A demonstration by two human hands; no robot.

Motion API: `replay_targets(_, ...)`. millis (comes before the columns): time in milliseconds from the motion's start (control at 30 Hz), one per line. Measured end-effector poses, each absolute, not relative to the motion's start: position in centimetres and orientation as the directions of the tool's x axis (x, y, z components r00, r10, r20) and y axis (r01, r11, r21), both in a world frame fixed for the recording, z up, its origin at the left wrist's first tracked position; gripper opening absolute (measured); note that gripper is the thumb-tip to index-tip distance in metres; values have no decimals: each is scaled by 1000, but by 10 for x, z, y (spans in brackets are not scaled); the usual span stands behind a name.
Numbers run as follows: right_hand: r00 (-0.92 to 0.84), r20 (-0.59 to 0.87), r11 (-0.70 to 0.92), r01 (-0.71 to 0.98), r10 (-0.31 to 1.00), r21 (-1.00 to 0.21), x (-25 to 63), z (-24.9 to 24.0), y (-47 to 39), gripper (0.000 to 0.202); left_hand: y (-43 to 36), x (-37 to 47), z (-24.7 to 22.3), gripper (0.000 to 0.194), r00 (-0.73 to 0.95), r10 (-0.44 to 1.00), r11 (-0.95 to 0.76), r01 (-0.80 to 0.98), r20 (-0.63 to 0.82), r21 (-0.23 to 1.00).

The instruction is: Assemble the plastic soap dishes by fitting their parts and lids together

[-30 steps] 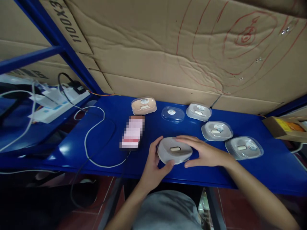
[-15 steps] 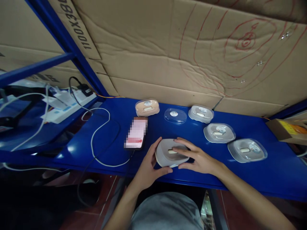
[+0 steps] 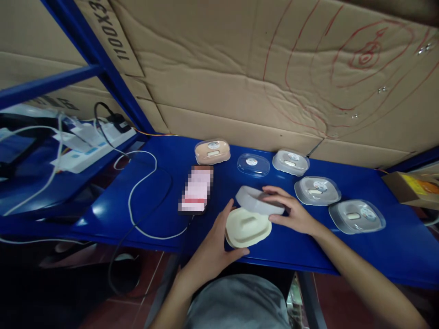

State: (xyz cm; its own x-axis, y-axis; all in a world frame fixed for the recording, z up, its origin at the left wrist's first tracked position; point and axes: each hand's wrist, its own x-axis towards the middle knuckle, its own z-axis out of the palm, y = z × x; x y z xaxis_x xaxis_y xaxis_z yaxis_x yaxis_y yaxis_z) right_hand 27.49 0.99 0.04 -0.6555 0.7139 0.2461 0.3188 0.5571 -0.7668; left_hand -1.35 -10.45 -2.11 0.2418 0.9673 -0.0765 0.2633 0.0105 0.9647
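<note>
In the head view, my right hand (image 3: 291, 212) grips a grey oval cover (image 3: 252, 198) by its right side and holds it tilted above a cream oval base (image 3: 247, 232). The base has a raised ridge in its middle. Around the base's left side curls my left hand (image 3: 219, 242), its thumb at the near edge and its fingers by the far left edge. A clear plastic lid (image 3: 254, 165) with a round sticker lies farther back on the blue table.
Several grey oval pieces under clear lids, one of them nearest the right (image 3: 356, 217), stand on the right. A peach-coloured one (image 3: 212, 153) is at the back. To the left are a phone (image 3: 197, 189), a white cable (image 3: 132, 196) and a power strip (image 3: 92, 151). Cardboard (image 3: 212, 82) forms the back wall.
My right hand has lifted the grey cover off the cream base and tipped it, moving away and slightly right. The base is now uncovered, with my left hand still beside it.
</note>
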Motion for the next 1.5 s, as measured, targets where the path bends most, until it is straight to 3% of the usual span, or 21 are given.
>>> replay_targets(133,-565,305,617,517,767,-594,270,-9,28,49,-109,-12,-11,104,310,948,-76,436,-71,897)
replay_targets(300,-597,354,691,573,720,-440,257,-20,43,43,-110,-12,-8,99,370,925,-109,484,-90,868)
replay_targets(433,-674,292,713,509,679,-482,259,-3,28,50,-108,-15,-11,100,372,924,-113,492,-91,864)
replay_targets(533,-784,192,716,400,591,-573,263,16,2,69,-106,-16,-11,101,371,926,-133,491,-68,861)
replay_targets(633,-831,131,724,380,541,-576,263,25,-25,85,-104,-18,-9,103,402,916,-209,482,-2,851)
replay_targets(833,-808,145,745,435,571,-506,264,8,-52,60,-101,-16,-14,107,463,885,-333,567,43,754)
replay_targets(967,-773,183,759,498,608,-419,266,-4,-53,54,-99,-9,-20,94,471,879,-396,634,76,664)
replay_targets(1300,-707,363,793,510,607,-334,251,14,-14,44,-106,-3,-21,74,337,908,-409,592,248,695)
replay_targets(1500,-663,390,769,563,639,-303,233,31,30,38,-101,5,-24,67,337,892,-450,607,301,655)
